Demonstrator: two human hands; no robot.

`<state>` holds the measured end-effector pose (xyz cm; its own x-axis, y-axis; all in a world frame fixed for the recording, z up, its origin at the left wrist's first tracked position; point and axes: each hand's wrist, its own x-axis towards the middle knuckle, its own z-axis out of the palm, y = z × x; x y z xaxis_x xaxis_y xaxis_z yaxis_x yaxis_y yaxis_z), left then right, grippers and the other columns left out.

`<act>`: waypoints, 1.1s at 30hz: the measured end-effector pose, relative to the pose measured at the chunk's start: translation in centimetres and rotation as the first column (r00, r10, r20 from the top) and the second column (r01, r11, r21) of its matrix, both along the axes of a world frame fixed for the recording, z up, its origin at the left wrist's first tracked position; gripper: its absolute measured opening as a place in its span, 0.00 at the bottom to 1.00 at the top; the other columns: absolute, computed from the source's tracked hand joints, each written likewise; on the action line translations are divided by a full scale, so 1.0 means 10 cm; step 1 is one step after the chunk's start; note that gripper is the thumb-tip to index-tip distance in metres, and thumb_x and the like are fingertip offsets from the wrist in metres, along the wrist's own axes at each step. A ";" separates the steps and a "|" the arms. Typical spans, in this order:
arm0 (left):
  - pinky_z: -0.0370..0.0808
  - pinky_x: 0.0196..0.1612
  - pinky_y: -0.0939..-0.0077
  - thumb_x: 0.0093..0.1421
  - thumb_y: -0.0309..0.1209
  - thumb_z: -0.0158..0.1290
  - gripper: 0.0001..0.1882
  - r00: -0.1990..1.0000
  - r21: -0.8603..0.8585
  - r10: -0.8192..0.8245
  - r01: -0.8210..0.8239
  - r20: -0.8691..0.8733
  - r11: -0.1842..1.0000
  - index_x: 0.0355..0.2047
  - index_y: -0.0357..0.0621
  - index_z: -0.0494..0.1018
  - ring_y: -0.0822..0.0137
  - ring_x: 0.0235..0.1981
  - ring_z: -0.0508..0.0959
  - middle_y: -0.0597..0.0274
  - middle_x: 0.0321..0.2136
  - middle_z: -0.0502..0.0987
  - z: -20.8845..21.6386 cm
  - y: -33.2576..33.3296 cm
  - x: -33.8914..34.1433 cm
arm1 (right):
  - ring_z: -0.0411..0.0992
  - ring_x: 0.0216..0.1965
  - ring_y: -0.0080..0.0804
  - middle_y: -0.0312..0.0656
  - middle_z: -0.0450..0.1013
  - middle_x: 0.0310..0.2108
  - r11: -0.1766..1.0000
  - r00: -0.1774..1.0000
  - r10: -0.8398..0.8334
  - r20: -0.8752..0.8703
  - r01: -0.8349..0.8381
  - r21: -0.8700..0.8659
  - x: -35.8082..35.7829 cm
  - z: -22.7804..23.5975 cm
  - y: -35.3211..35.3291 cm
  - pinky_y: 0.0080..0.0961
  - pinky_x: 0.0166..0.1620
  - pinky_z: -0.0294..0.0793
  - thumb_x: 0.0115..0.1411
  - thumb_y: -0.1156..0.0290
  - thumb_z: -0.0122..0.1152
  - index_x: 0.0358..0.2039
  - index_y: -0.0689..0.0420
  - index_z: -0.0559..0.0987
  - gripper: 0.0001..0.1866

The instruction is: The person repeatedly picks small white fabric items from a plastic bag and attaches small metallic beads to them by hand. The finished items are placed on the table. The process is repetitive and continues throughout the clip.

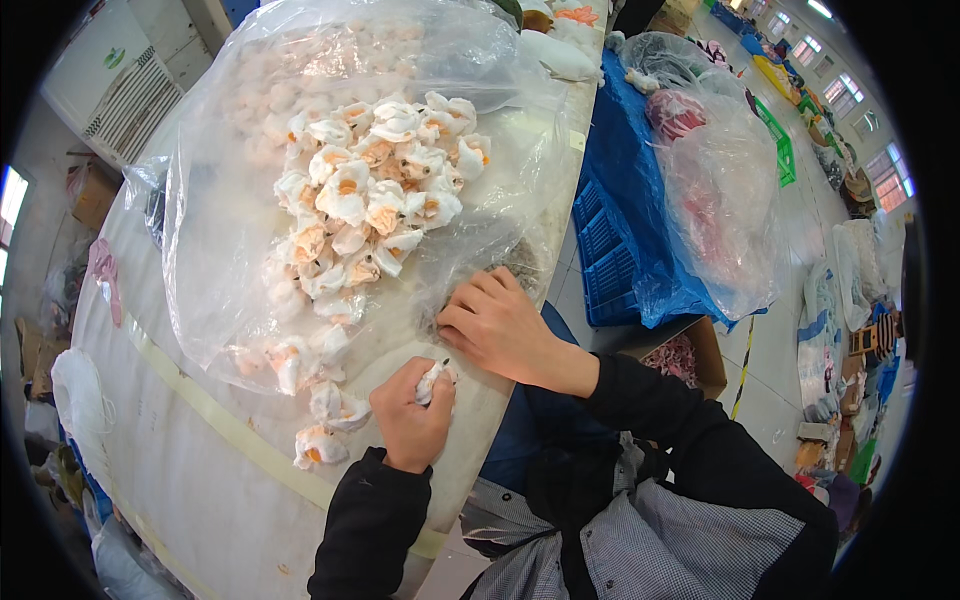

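My left hand [408, 412] is closed around a small white plush piece [437, 384], with a dark tip poking up above the fingers. My right hand [512, 332] reaches to a clear bag [505, 262] with greyish contents near the table's right edge. Its fingers are bent and bunched at the bag, and whatever lies under the fingertips is hidden. Beyond both hands a heap of white plush pieces with orange patches [385, 190] spills out of a large clear plastic bag [215, 250]. One such piece [320, 446] lies left of my left hand.
A strip of yellowish tape [235, 428] crosses the pale tabletop [190, 480]. Right of the table stands a blue crate [605, 250] with blue sheeting and a clear bag of pink material [720, 200]. A cardboard box [708, 362] with pink bits sits below it. A pink strip [104, 275] lies far left.
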<state>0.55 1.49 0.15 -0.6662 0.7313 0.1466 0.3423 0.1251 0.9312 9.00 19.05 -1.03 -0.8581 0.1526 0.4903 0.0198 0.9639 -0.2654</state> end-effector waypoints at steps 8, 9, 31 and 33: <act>0.71 0.26 0.71 0.60 0.26 0.61 0.06 0.999 0.017 0.008 -0.008 -0.032 1.000 0.29 0.37 0.77 0.67 0.18 0.74 0.57 0.18 0.75 0.04 0.02 0.00 | 0.71 0.44 0.37 0.36 0.75 0.36 0.997 1.000 -0.008 -0.028 0.006 -0.077 0.08 0.10 0.08 0.36 0.51 0.66 0.56 0.69 0.69 0.34 0.51 0.81 0.06; 0.71 0.26 0.71 0.60 0.26 0.61 0.06 0.999 0.013 0.009 -0.009 -0.034 1.000 0.29 0.37 0.77 0.66 0.18 0.74 0.57 0.18 0.75 0.05 0.01 0.00 | 0.71 0.44 0.37 0.36 0.75 0.37 0.994 0.999 -0.013 -0.040 0.009 -0.110 0.10 0.12 0.08 0.35 0.51 0.66 0.56 0.70 0.70 0.34 0.51 0.81 0.06; 0.73 0.27 0.71 0.58 0.21 0.60 0.04 0.978 0.103 -0.207 0.209 -0.025 0.973 0.34 0.37 0.82 0.64 0.22 0.79 0.55 0.24 0.79 0.07 -0.02 0.04 | 0.73 0.31 0.18 0.34 0.78 0.34 -0.168 0.985 0.172 -0.019 0.010 -0.986 0.55 0.41 -0.26 0.18 0.37 0.73 0.70 0.71 0.65 0.41 0.62 0.80 0.07; 0.73 0.28 0.70 0.57 0.22 0.60 0.04 0.978 0.107 -0.207 0.210 -0.036 0.972 0.33 0.37 0.81 0.61 0.22 0.79 0.54 0.24 0.79 0.06 0.00 0.05 | 0.73 0.31 0.19 0.35 0.78 0.33 0.008 0.989 0.149 0.006 0.005 -1.000 0.57 0.40 -0.28 0.20 0.37 0.74 0.69 0.72 0.65 0.41 0.61 0.80 0.07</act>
<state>1.09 1.46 0.75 -0.4961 0.8322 0.2477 0.3729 -0.0534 0.9263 14.72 16.28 2.93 -0.9206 0.3586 -0.1546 0.0640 -0.2518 -0.9656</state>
